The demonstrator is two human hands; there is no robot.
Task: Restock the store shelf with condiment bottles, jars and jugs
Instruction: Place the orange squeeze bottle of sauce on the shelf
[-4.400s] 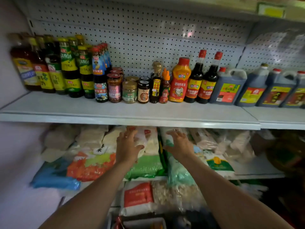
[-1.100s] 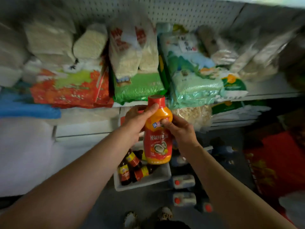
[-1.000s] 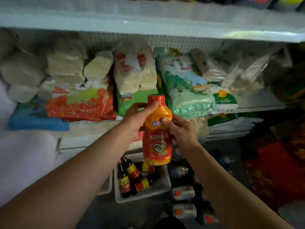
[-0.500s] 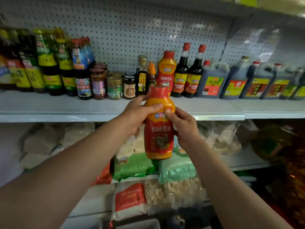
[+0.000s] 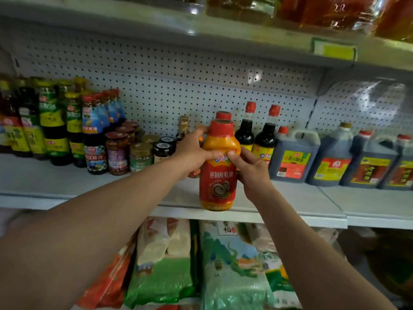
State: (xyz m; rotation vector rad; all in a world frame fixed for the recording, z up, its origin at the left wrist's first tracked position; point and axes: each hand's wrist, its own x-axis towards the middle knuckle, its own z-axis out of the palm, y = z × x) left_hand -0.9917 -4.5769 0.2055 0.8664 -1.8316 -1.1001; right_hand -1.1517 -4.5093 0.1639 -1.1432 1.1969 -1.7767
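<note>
Both hands hold an upright sauce bottle at the shelf edge.
Left hand and right hand fingers wrap its shoulder; pushed toward 12 o'clock, it could topple the matching bottle behind.

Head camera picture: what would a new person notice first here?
First, the orange squeeze bottle with a red cap, held upright at the picture's centre by the left hand and the right hand, over the front edge of the white shelf. Behind it stands a row of dark sauce bottles and jugs.
</note>
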